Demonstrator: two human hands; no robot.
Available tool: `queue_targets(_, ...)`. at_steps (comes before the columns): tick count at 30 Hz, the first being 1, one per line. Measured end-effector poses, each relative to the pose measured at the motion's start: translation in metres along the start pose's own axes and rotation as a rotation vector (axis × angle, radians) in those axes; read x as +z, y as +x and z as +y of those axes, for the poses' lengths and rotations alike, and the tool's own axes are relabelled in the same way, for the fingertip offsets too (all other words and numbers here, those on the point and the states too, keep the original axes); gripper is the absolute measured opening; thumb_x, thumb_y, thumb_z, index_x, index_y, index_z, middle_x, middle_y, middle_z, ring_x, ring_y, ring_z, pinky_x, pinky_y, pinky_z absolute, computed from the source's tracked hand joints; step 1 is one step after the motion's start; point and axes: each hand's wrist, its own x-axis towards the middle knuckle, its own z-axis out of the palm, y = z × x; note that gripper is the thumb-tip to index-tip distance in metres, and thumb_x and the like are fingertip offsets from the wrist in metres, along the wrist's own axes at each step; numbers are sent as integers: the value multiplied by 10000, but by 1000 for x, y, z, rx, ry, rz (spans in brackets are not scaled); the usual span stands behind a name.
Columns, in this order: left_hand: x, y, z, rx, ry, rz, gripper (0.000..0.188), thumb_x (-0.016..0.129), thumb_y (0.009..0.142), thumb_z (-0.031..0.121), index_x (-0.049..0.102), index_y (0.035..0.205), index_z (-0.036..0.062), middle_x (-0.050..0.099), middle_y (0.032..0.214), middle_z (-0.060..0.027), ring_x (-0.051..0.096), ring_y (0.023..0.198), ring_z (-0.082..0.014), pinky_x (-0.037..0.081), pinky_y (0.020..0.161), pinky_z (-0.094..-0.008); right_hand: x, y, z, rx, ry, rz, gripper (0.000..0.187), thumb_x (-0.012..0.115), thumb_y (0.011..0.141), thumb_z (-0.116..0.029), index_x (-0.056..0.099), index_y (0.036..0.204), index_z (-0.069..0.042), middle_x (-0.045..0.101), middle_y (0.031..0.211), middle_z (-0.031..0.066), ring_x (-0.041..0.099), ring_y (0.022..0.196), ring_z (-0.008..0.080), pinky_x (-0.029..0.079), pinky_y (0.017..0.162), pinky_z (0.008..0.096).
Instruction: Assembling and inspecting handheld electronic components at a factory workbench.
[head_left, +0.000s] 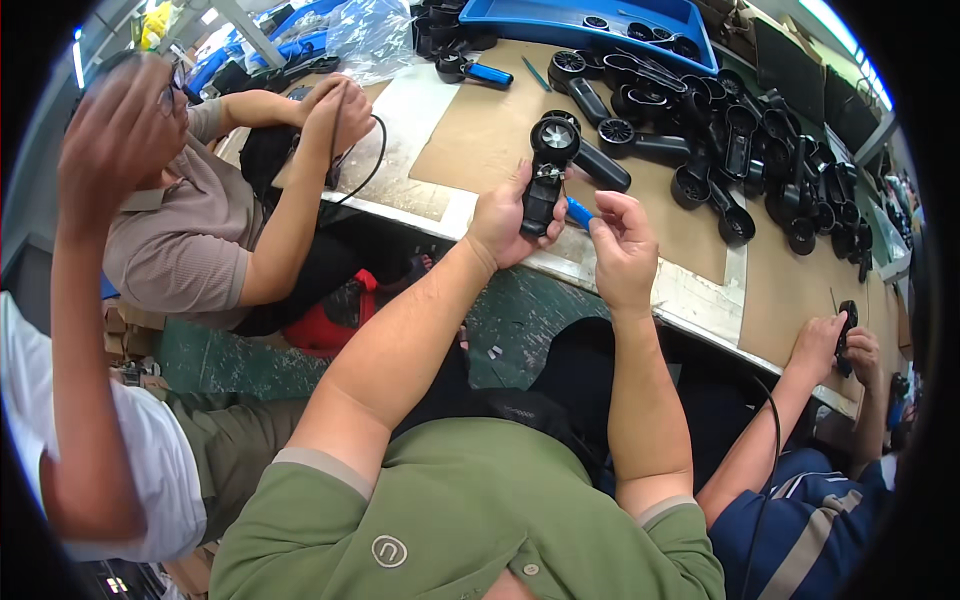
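My left hand (510,215) is wrapped round a black handheld fan body (548,185), held upright over the table's near edge. Its round head shows pale blades, and small wires or parts are exposed below the head. Just to the right, my right hand (625,245) is closed, with thumb and forefinger drawn together. Beside those fingertips is a blue cylinder (578,212), like a battery cell. Whether the fingers touch it, or pinch something small, I cannot tell. Behind the held fan, another black fan body (602,167) lies on the table.
Many black fan housings (740,140) are heaped on the right of the cardboard-covered table (460,140). A blue tray (590,20) stands at the back. A blue cylinder (487,75) and a thin tool (536,74) lie farther off. Co-workers sit left and right; a raised arm (90,280) is close at left.
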Motion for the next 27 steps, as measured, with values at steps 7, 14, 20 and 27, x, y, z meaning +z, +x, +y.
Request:
queue_targets(7,6,-6,0,32,64,36,608,350,1183,566,646,1313,52,672,786,-86,581,545,-163,369,441,-257,12,15,-20,-238,-324,-31,205,715,904,5,757,1102,-26,701,1137,89,656,1000,239,534,909,331)
queue_targets(14,20,-9,1,114,144,158,556,367,1199,489,687,1099,45,688,729,-82,596,495,-180,366,397,-266,17,45,-31,-581,-626,-157,144,733,912,-13,775,1049,-22,709,1096,75,662,959,235,544,850,327)
queue_targets(20,18,-9,6,56,195,211,544,370,1199,463,688,1074,40,686,725,-83,596,498,-178,365,404,-268,18,56,-28,-603,-554,-171,122,736,901,-19,767,1019,-24,724,938,58,656,843,216,540,800,324)
queue_targets(27,23,-8,17,-29,154,219,526,371,1198,453,681,1092,42,688,735,-89,597,513,-177,361,417,-269,22,57,-22,75,-132,-65,69,731,962,-34,763,1017,-6,727,834,42,639,730,138,527,694,270)
